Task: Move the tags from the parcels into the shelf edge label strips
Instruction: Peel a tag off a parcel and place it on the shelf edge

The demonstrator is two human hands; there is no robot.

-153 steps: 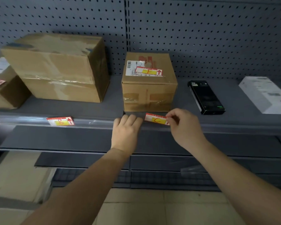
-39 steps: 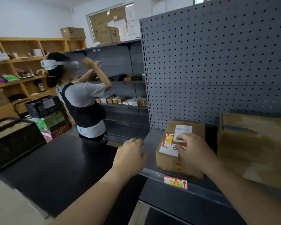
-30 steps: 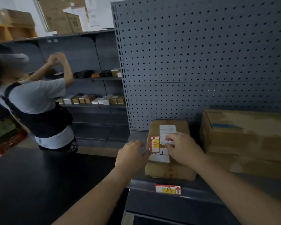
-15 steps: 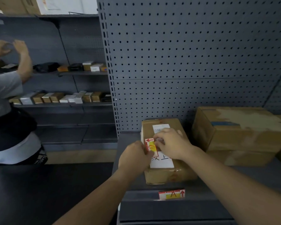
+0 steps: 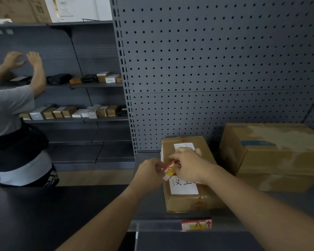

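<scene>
A small cardboard parcel (image 5: pixel 203 200) with a white label stands at the left end of the grey shelf (image 5: pixel 150 212). A red, white and yellow tag (image 5: pixel 169 170) is lifted off its top, pinched between both hands. My left hand (image 5: pixel 150 171) grips the tag's left side and my right hand (image 5: pixel 188 165) holds its right side over the parcel. In the shelf edge label strip (image 5: pixel 158 225) below sits another tag (image 5: pixel 196 225) marked A.
A larger cardboard box (image 5: pixel 272 154) stands to the right on the same shelf. Grey pegboard (image 5: pixel 216 69) backs the shelf. At the left, another person (image 5: pixel 13 127) reaches up at a farther shelf unit holding several small boxes. A dark counter (image 5: pixel 43 214) lies below left.
The view turned left from the middle parcel to this end one. My right hand peeled the tag up from the parcel top, and my left hand closed in and took its other side.
</scene>
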